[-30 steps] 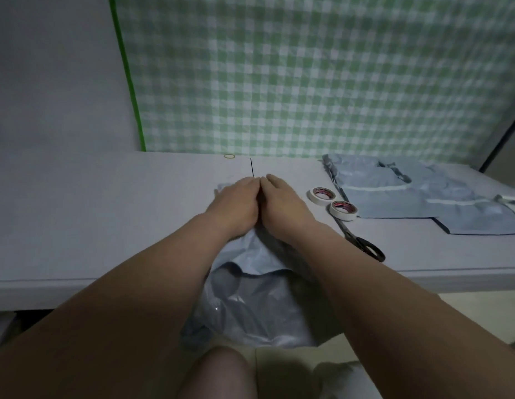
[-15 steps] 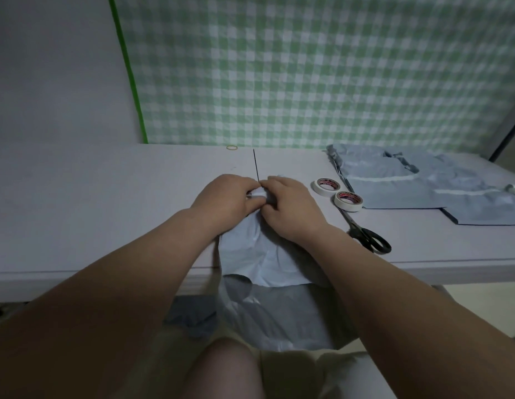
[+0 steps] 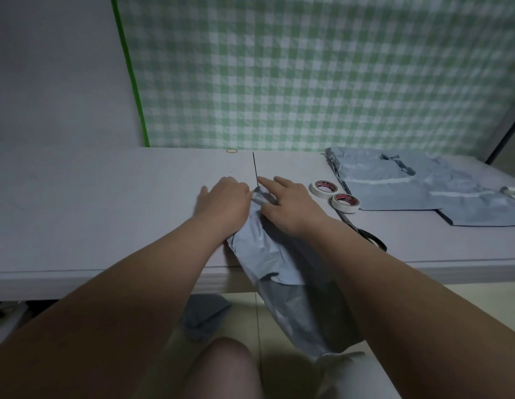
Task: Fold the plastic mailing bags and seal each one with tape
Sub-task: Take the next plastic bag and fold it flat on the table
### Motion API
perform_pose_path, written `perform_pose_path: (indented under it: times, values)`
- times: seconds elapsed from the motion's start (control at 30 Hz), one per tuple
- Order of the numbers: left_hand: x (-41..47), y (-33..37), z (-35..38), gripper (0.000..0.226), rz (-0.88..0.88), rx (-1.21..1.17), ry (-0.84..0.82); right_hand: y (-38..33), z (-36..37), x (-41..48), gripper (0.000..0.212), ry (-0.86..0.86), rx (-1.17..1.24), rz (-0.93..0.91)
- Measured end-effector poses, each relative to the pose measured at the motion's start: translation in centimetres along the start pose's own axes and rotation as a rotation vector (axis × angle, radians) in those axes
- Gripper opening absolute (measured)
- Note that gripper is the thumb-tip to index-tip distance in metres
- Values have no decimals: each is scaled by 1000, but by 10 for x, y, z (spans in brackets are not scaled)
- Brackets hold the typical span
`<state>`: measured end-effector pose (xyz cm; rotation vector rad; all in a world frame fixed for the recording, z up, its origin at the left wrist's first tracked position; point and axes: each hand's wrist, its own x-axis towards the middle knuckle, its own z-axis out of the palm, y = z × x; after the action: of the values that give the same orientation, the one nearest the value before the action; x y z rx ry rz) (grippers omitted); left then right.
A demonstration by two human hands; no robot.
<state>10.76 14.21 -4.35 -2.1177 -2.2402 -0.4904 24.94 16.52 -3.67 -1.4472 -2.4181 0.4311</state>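
1. A person's left hand [image 3: 226, 201] and right hand [image 3: 290, 204] meet over the far end of a grey-blue plastic mailing bag [image 3: 264, 249] on a pale table [image 3: 106, 203]; the left fingers are curled, pinching the bag's top edge, while the right hand presses on the plastic with its index finger stretched forward.
2. The bag lies across the table's near edge, its lower part hanging down past the rim towards the floor between the forearms; what it holds, if anything, cannot be told.
3. Just right of the right hand sit two rolls of white tape [image 3: 322, 187] [image 3: 345, 202], touching or nearly so.
4. Black-handled scissors [image 3: 368, 237] lie beside the right forearm, blades partly hidden behind the nearer roll.
5. Further right, a pile of flat mailing bags [image 3: 394, 185] overlaps on the table.
6. A rubber band [image 3: 231, 150] rests at the table's far edge, below a green-checked cloth [image 3: 308, 70].
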Motion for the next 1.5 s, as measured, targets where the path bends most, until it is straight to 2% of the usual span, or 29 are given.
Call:
perform_pose_path:
  times: [0.1, 0.23, 0.4, 0.47, 0.53, 0.63, 0.7, 0.77, 0.83, 0.9, 0.97, 1.07, 1.13, 1.2, 1.27, 1.37, 1.5]
  values:
    - [-5, 4, 4, 26, 57, 38, 58, -2, 3, -2, 57, 4, -101, -90]
    - [-13, -6, 4, 33, 136, -100, -85, -3, 8, -8, 57, -101, -189, -116]
    - [-17, -17, 1, 54, 135, -62, -200, 3, 15, -7, 63, -89, -284, -90]
    - [-16, -12, 1, 59, 128, 44, -204, 1, 22, -2, 60, -40, -259, 28]
    - [-14, -6, 2, 61, 110, 120, -193, -5, 27, 0, 51, 92, -285, 108]
    - [-8, -3, 1, 60, 88, 198, -146, -12, 33, -4, 22, 307, -300, 6]
    - [-7, -7, 0, 61, 75, 215, -188, -12, 33, -9, 17, 328, -310, -5]
    - [-8, -14, -3, 64, 52, 186, -325, -6, 34, -12, 22, 276, -315, -31]
    - [-13, -19, -6, 70, 52, 211, -416, 0, 34, -19, 45, 143, -257, -64]
    - [-21, -22, -8, 73, 81, 261, -439, 3, 31, -27, 63, -2, -210, -76]
    - [-28, -22, -9, 72, 126, 292, -436, 5, 28, -33, 68, -88, -221, -71]
    - [-36, -22, -13, 67, 211, 352, -394, 6, 24, -39, 68, -145, -231, -68]
    - [-39, -20, -13, 55, 286, 353, -296, 3, 20, -44, 62, -115, -227, -88]
    - [-41, -15, -13, 33, 312, 230, -155, 0, 15, -48, 48, -2, -240, -101]
    - [-43, -8, -11, 24, 287, 70, -54, -3, 14, -48, 41, 75, -248, -137]
    - [-43, -3, -2, 31, 304, -53, -104, -6, 19, -45, 52, -35, -157, -176]
    - [-41, -12, 10, 48, 275, -1, -182, -5, 23, -36, 55, -140, -212, -153]
